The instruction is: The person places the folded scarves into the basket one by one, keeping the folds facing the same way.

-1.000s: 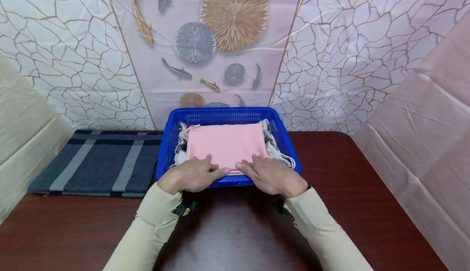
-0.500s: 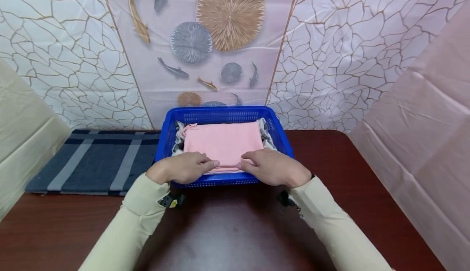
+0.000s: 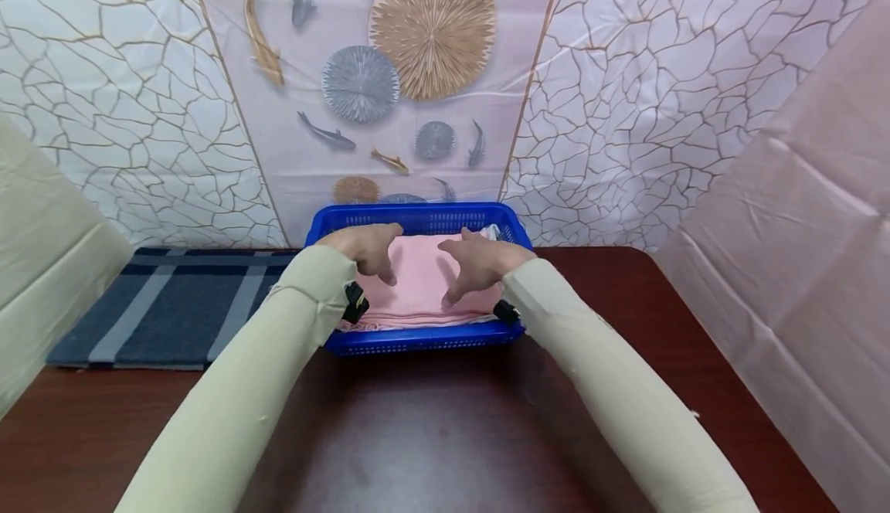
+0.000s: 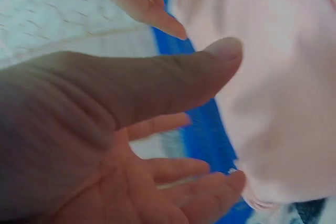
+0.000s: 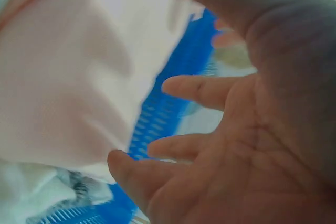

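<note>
Both hands hang over the far half of the blue plastic basket [image 3: 424,337], which sits on the dark red-brown surface [image 3: 431,436] against the patterned backdrop. The left hand [image 3: 367,249] and the right hand [image 3: 477,261] are each spread wide, fingers apart and a little bent, holding nothing; the wrist views show open palms with the basket's blue mesh wall between the fingers. The folded pink cloth [image 3: 420,289] lies flat on top of the basket's contents, with a white and grey fringed cloth [image 3: 490,232] showing beneath it at the far right corner. Whether any fingertip touches the pink cloth cannot be told from these views. The main risk, as I judge it, is that hands coming down on the far edge catch only the top layer of the fold, so the cloth opens up or bunches instead of staying a neat stack. Fingers could also snag the fringe underneath and drag that second cloth along. A light plastic basket may slide or tip towards the backdrop if pressed near its far rim. The navy and grey striped cloth [image 3: 174,308] lies spread just beside the basket on the left.
</note>
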`<state>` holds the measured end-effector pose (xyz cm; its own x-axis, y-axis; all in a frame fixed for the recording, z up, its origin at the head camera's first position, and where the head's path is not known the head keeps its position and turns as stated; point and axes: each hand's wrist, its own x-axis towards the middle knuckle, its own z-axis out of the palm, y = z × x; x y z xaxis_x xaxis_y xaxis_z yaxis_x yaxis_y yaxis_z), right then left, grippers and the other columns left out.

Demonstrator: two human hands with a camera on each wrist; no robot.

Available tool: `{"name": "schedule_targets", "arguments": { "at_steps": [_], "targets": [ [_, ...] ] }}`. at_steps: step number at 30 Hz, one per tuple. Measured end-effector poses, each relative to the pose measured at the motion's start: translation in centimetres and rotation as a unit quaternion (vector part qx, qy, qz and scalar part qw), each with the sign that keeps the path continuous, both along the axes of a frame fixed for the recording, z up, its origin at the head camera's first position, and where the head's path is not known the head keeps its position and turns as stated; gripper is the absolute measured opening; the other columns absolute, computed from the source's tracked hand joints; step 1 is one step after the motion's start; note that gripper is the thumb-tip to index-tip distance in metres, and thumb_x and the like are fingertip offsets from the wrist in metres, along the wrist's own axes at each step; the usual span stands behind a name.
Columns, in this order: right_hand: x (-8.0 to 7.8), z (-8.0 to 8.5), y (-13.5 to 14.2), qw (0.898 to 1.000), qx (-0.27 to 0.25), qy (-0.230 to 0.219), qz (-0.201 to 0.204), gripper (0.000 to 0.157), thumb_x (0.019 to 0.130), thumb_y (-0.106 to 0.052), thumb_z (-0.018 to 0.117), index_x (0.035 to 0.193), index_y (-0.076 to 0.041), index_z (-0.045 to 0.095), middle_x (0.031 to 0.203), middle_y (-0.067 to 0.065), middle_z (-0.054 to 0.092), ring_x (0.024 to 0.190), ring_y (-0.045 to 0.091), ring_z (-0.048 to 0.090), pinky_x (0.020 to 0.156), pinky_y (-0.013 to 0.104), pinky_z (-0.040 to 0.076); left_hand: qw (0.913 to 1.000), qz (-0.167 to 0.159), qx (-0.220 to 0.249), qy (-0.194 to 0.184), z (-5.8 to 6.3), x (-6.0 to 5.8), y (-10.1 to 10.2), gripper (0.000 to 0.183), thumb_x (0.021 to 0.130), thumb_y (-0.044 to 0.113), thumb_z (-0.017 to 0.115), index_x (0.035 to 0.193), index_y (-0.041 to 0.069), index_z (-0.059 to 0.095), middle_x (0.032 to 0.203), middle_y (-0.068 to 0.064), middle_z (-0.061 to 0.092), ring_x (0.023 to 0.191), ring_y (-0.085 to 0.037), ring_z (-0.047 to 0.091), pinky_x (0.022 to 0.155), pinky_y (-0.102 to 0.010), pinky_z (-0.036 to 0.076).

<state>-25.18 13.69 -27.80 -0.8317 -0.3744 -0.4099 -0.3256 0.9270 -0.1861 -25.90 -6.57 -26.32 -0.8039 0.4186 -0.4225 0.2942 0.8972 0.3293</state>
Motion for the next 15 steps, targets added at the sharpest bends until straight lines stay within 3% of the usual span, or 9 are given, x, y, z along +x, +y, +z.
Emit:
{"name": "schedule_targets", "arguments": {
  "at_steps": [6, 8, 11, 15],
  "targets": [
    [-1.8, -0.5, -1.0, 0.996, 0.043, -0.062, -0.043, 0.112, 0.079, -0.05, 0.086, 0.164, -0.04, 0.013, 0.171, 0.02, -0.006, 0.159, 0.04, -0.002, 0.123, 0.064, 0.02, 0.994, 0.016, -0.099, -0.044, -0.7, -1.1, 0.0, 0.102, 0.084, 0.017, 0.083, 0.164, 0.032, 0.021, 0.172, -0.015, 0.01, 0.159, -0.037, 0.013, 0.122, -0.053, 0.031],
    [-2.2, -0.7, -1.2, 0.994, 0.059, -0.07, -0.052, 0.116, 0.076, -0.051, 0.087, 0.163, -0.043, 0.011, 0.172, 0.018, -0.006, 0.159, 0.041, -0.001, 0.123, 0.063, 0.022, 0.9916, 0.011, -0.118, -0.051, -1.0, -1.1, -0.1, 0.104, 0.083, 0.015, 0.084, 0.163, 0.035, 0.021, 0.172, -0.014, 0.011, 0.158, -0.036, 0.015, 0.119, -0.052, 0.036],
    [-2.5, -1.3, -1.4, 0.991, 0.092, -0.073, -0.055, 0.122, 0.072, -0.057, 0.088, 0.163, -0.044, 0.007, 0.172, 0.017, -0.004, 0.159, 0.043, 0.003, 0.122, 0.064, 0.025, 0.9902, 0.03, -0.121, -0.062, -1.3, -1.0, -0.1, 0.111, 0.081, 0.014, 0.086, 0.164, 0.037, 0.014, 0.173, -0.01, 0.008, 0.157, -0.035, 0.018, 0.11, -0.045, 0.046],
    [-2.8, -1.9, -1.4, 0.989, 0.112, -0.084, -0.04, 0.132, 0.07, -0.06, 0.088, 0.164, -0.04, -0.002, 0.172, 0.018, -0.007, 0.159, 0.043, -0.002, 0.123, 0.064, 0.023, 0.9891, 0.056, -0.118, -0.069, -1.6, -0.9, 0.0, 0.115, 0.082, 0.016, 0.086, 0.164, 0.035, 0.008, 0.173, -0.008, 0.001, 0.156, -0.035, 0.015, 0.102, -0.04, 0.05]
  ]
}}
